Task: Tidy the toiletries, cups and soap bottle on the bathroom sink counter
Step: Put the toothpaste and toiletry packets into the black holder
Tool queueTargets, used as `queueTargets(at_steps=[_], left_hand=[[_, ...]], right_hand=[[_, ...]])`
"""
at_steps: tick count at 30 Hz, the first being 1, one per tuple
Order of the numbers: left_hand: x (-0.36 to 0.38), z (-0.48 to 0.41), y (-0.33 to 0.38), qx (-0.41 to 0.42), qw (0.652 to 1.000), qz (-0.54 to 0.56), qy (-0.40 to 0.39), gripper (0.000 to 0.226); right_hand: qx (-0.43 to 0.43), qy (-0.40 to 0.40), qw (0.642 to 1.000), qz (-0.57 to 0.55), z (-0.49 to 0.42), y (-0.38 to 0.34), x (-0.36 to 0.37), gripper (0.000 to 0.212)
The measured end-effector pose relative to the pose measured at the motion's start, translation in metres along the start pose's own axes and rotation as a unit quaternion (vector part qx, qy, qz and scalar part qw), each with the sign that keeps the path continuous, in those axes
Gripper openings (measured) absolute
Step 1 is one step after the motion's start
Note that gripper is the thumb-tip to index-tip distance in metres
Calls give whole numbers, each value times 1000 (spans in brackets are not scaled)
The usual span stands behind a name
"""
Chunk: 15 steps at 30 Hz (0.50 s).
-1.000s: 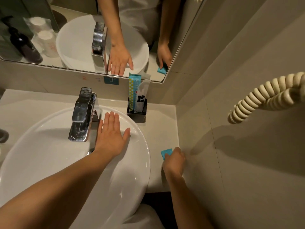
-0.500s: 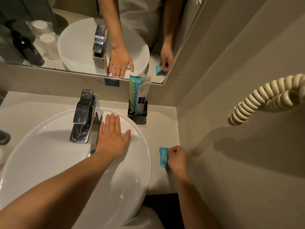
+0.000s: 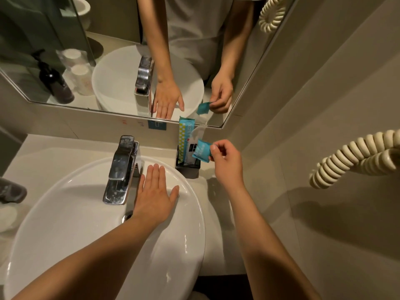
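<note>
My right hand (image 3: pixel 225 161) pinches a small blue packet (image 3: pixel 201 151) in the air, right over the black holder (image 3: pixel 187 167) at the back of the counter. The holder has a tall blue-and-yellow packet (image 3: pixel 184 137) and a white sachet (image 3: pixel 193 142) standing in it. My left hand (image 3: pixel 154 193) lies flat and open on the back rim of the white basin (image 3: pixel 86 224), beside the chrome tap (image 3: pixel 122 169). A dark pump soap bottle (image 3: pixel 55 83) and two wrapped cups (image 3: pixel 79 71) show only as reflections in the mirror.
The beige counter (image 3: pixel 214 213) runs narrow between the basin and the right wall. A coiled cream cord (image 3: pixel 355 156) hangs out from that wall. At the left edge lie a dark object (image 3: pixel 10 191) and something white below it.
My right hand picked the blue packet up from the counter near the wall and carried it back and up to the black holder. My left hand stayed on the basin rim.
</note>
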State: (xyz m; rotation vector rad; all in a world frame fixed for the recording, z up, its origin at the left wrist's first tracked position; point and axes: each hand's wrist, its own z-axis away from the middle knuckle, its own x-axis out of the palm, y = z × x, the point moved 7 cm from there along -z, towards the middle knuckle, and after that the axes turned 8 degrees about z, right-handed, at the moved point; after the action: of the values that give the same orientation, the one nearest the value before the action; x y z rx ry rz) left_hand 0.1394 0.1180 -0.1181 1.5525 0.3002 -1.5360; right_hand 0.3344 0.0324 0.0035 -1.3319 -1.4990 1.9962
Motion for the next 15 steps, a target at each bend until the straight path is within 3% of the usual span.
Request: queueTargets(at_steps=[7,15], left_hand=[[0,1,-1,3,1000,10,15,84],[0,0,0,1,1000,19,13,82]], right_hand=[[-50,-81,989,112,-27,-2,43,8],[-102,-114,945,290,-33,16,59,7]])
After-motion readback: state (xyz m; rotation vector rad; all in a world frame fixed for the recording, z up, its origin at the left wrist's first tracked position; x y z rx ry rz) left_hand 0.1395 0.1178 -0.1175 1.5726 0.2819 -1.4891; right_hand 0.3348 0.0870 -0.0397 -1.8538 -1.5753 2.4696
